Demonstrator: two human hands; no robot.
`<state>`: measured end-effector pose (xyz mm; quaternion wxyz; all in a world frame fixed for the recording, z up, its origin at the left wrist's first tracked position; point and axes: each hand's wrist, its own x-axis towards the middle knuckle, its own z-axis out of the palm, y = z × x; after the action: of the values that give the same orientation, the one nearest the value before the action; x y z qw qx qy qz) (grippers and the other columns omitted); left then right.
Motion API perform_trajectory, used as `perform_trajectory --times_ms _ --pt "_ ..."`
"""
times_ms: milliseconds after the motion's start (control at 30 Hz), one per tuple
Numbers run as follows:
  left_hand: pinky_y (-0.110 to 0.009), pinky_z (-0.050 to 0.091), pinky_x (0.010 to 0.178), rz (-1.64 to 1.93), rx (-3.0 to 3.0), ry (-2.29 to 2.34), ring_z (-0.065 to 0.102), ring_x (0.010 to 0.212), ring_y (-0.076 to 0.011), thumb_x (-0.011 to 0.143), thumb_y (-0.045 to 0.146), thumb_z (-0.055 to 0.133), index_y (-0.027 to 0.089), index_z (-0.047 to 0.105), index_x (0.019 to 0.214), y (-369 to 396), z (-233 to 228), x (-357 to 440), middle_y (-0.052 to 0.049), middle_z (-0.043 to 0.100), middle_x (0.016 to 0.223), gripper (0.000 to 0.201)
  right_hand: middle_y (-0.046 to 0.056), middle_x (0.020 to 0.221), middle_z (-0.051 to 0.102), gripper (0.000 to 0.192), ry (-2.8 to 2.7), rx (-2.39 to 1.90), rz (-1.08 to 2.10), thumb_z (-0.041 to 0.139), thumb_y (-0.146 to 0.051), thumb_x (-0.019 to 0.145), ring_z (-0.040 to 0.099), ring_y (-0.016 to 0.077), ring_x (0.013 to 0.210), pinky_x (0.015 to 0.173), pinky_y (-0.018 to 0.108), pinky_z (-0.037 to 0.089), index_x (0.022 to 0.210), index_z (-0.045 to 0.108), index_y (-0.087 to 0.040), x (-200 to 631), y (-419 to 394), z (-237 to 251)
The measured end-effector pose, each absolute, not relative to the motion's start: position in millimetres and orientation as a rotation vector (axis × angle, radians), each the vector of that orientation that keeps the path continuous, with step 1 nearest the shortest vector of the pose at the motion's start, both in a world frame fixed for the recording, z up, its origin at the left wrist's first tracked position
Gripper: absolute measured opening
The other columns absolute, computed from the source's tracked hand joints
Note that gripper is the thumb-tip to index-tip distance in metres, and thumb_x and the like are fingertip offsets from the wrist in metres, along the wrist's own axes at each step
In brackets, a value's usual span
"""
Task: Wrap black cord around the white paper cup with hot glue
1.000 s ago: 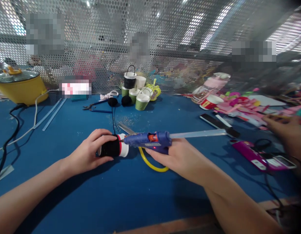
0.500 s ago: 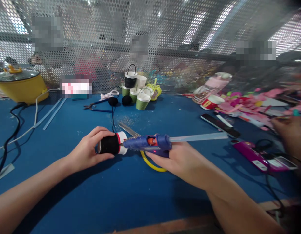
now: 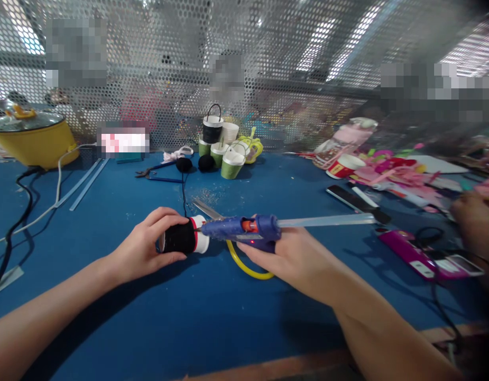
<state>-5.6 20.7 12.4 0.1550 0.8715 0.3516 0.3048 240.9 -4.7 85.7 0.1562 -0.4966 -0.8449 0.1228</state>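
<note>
Two hands meet mid-table: your left hand (image 3: 143, 248) wraps the black-covered cup (image 3: 184, 238), lying on its side with its long axis left to right, and your right hand (image 3: 292, 254) grips the glue gun (image 3: 244, 228), nozzle touching the cup's right end. Since half a second ago, barely anything shifted.

matt blue cloth table (image 3: 212, 312), glossy blue plastic glue gun (image 3: 244, 228), perforated metal screen (image 3: 157, 69)

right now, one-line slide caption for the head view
Left hand steadies a black-wrapped cup while right hand aims a glue gun.
</note>
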Motion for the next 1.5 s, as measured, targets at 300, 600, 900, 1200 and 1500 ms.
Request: perform_trajectory --times_ms 300,600,900,1200,1500 --pt "-0.041 0.045 0.087 0.839 2.742 0.875 0.047 0.104 -0.0246 0.080 0.026 0.058 0.017 0.043 0.115 19.4 10.8 -4.5 -0.013 0.048 0.113 0.039 -0.002 0.048 0.050 0.015 -2.356 -1.432 0.313 0.053 -0.022 0.075 0.044 0.0110 0.044 0.045 0.024 0.034 0.062 0.058 -0.018 240.5 1.6 77.1" --pt "-0.042 0.045 0.088 0.826 2.836 0.790 0.044 0.105 -0.0254 0.082 0.022 0.056 0.016 0.042 0.116 18.6 11.5 -4.2 -0.014 0.046 0.113 0.038 -0.003 0.048 0.053 0.020 -2.225 -1.569 0.572 0.053 -0.028 0.076 0.047 0.0103 0.044 0.043 0.022 0.036 0.059 0.053 -0.018 237.4 7.1 77.1" --pt "-0.042 0.045 0.087 0.912 2.792 0.842 0.048 0.103 -0.0254 0.079 0.023 0.059 0.017 0.044 0.115 20.2 6.7 -4.4 -0.014 0.049 0.111 0.039 0.000 0.060 0.061 0.020 -1.719 -1.568 0.882 0.063 -0.032 0.070 0.056 0.0109 0.050 0.050 0.024 0.046 0.077 0.054 -0.016 250.6 45.2 59.5" --pt "-0.042 0.047 0.088 0.941 2.715 0.887 0.050 0.106 -0.0250 0.078 0.023 0.060 0.018 0.045 0.116 20.9 2.6 -4.2 -0.014 0.048 0.115 0.041 0.010 0.057 0.059 0.037 -1.903 -1.895 0.428 0.050 -0.039 0.080 0.058 0.0206 0.061 0.060 0.035 0.042 0.049 0.047 -0.019 257.9 93.8 26.3" --pt "-0.042 0.047 0.088 0.944 2.770 0.806 0.050 0.106 -0.0259 0.077 0.020 0.060 0.015 0.045 0.115 21.0 2.5 -3.2 -0.016 0.047 0.115 0.042 0.007 0.077 0.065 0.045 -2.140 -1.445 0.953 0.043 -0.052 0.082 0.057 0.0181 0.079 0.073 0.030 0.040 0.066 0.065 -0.016 204.5 70.3 50.9"
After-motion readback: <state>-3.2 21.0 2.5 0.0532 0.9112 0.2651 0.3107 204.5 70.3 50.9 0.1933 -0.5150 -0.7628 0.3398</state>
